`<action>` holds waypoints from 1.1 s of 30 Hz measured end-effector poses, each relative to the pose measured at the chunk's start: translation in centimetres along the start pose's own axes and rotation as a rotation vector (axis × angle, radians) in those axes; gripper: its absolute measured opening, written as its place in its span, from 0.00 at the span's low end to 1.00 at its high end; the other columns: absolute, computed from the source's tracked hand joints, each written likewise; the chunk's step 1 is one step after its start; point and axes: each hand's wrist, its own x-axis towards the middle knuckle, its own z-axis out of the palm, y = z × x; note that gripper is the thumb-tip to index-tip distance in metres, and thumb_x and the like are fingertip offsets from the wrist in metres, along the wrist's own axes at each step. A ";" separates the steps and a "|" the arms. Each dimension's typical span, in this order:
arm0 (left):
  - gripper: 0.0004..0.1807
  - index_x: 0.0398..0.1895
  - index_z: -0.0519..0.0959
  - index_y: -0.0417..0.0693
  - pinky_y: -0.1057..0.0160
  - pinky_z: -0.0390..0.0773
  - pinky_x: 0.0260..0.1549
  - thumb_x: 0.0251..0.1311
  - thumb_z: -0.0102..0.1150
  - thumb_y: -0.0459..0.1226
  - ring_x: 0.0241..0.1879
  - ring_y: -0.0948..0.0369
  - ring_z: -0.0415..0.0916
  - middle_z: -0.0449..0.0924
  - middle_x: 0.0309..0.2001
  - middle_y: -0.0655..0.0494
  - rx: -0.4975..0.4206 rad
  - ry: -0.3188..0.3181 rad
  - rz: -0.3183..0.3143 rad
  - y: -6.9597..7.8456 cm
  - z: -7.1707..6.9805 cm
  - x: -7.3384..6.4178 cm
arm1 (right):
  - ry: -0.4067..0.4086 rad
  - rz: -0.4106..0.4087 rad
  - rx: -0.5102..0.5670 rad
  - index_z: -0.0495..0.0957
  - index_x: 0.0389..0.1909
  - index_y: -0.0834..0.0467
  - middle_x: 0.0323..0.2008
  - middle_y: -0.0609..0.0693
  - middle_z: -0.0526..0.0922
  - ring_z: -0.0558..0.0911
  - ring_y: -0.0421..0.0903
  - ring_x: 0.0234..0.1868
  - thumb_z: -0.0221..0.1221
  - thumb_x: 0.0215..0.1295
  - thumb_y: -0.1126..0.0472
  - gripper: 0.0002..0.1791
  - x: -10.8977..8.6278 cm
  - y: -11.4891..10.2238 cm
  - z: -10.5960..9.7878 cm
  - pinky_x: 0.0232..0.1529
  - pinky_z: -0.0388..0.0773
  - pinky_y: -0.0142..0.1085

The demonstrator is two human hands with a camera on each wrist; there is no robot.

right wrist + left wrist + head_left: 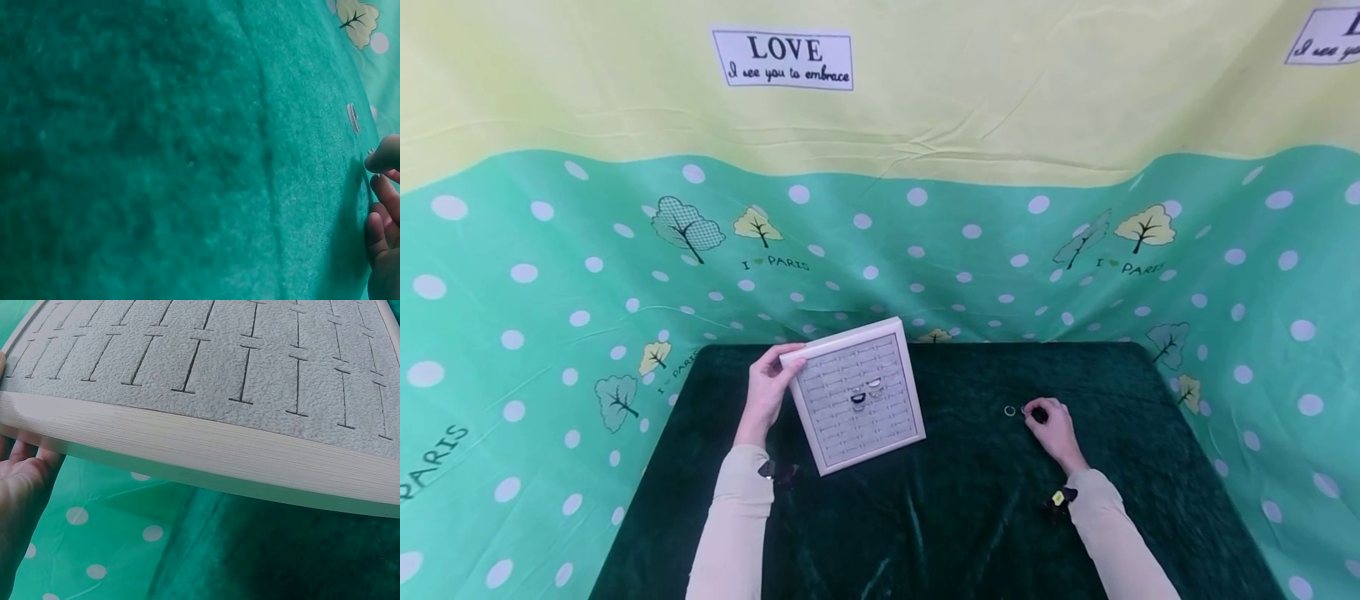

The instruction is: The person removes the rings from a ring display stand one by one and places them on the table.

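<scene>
My left hand (pixel 767 387) grips the upper left corner of a ring display tray (pixel 833 462), thumb on the front of its pale frame. The tray is held tilted, its grey slotted padding (pixel 219 369) facing me. Several rings (pixel 858 399) sit in slots near its middle, one with a dark front. Over the dark green cloth to the right, my right hand (pixel 1054 429) pinches a small ring (pixel 1024 409) between thumb and index finger, mostly hidden by the fingertips. Another silvery ring (pixel 1009 411) lies on the cloth just left of those fingertips; the right wrist view shows this ring (pixel 353 117) too.
A dark green velvety cloth (pixel 970 517) covers the table. Behind it and along both sides hangs a green and yellow curtain (pixel 880 242) with white dots and printed trees. The tray stands above the cloth's middle left, between both arms.
</scene>
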 end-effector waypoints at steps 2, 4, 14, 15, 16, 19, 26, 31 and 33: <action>0.17 0.52 0.74 0.27 0.62 0.79 0.37 0.63 0.60 0.29 0.38 0.58 0.79 0.80 0.42 0.52 0.006 -0.001 0.008 0.0 0.0 0.0 | 0.009 -0.006 -0.006 0.79 0.37 0.66 0.44 0.65 0.75 0.68 0.61 0.46 0.61 0.59 0.71 0.05 0.0 0.1 0.1 0.47 0.61 0.51; 0.17 0.52 0.74 0.28 0.62 0.79 0.37 0.62 0.61 0.29 0.38 0.57 0.79 0.80 0.43 0.51 0.008 -0.001 0.012 0.0 0.0 0.0 | 0.012 -0.002 -0.008 0.79 0.36 0.65 0.44 0.64 0.75 0.68 0.61 0.46 0.61 0.58 0.71 0.05 0.0 0.3 0.1 0.46 0.61 0.51; 0.17 0.54 0.74 0.28 0.61 0.79 0.38 0.63 0.59 0.27 0.39 0.57 0.79 0.80 0.42 0.54 0.000 0.003 -0.012 0.0 -0.1 0.0 | -0.012 0.035 -0.012 0.79 0.40 0.65 0.45 0.64 0.74 0.70 0.60 0.47 0.61 0.58 0.71 0.09 0.1 0.5 -0.1 0.46 0.63 0.50; 0.17 0.54 0.74 0.28 0.61 0.79 0.38 0.63 0.59 0.28 0.39 0.57 0.79 0.80 0.42 0.54 0.002 0.001 -0.012 0.0 -0.1 0.0 | -0.010 0.042 -0.006 0.79 0.41 0.65 0.45 0.64 0.74 0.71 0.59 0.46 0.61 0.59 0.71 0.09 0.1 0.5 -0.1 0.46 0.64 0.50; 0.17 0.54 0.74 0.29 0.61 0.79 0.38 0.63 0.59 0.28 0.39 0.57 0.79 0.80 0.43 0.54 0.003 0.001 -0.013 -0.1 -0.1 0.0 | -0.005 0.049 -0.003 0.79 0.42 0.66 0.45 0.64 0.73 0.71 0.59 0.46 0.61 0.59 0.71 0.09 0.1 0.4 -0.2 0.46 0.65 0.50; 0.17 0.53 0.75 0.30 0.61 0.79 0.39 0.62 0.60 0.29 0.39 0.56 0.79 0.80 0.43 0.53 0.008 0.005 -0.016 -0.1 -0.1 -0.1 | 0.019 0.060 0.022 0.78 0.44 0.67 0.44 0.64 0.73 0.73 0.58 0.44 0.60 0.60 0.72 0.10 0.0 -0.2 -0.1 0.45 0.66 0.47; 0.16 0.51 0.77 0.32 0.60 0.79 0.37 0.62 0.62 0.31 0.39 0.55 0.78 0.79 0.43 0.50 0.024 0.010 0.006 -0.2 -0.1 -0.1 | 0.041 0.046 0.109 0.77 0.46 0.66 0.44 0.61 0.75 0.75 0.56 0.44 0.60 0.62 0.71 0.12 0.4 -3.1 0.9 0.40 0.69 0.36; 0.16 0.51 0.77 0.33 0.60 0.79 0.38 0.62 0.62 0.32 0.40 0.55 0.78 0.79 0.43 0.50 0.031 0.007 0.005 -0.2 -0.1 -0.1 | 0.053 0.003 0.188 0.76 0.47 0.65 0.44 0.60 0.77 0.76 0.55 0.44 0.60 0.62 0.71 0.13 1.3 -5.7 1.7 0.38 0.69 0.32; 0.16 0.51 0.77 0.33 0.60 0.79 0.38 0.62 0.62 0.32 0.40 0.54 0.77 0.79 0.43 0.50 0.034 0.009 -0.001 -0.2 0.0 -0.1 | 0.051 -0.004 0.214 0.76 0.48 0.64 0.45 0.60 0.77 0.76 0.54 0.44 0.59 0.62 0.72 0.13 1.7 -6.7 2.1 0.40 0.69 0.34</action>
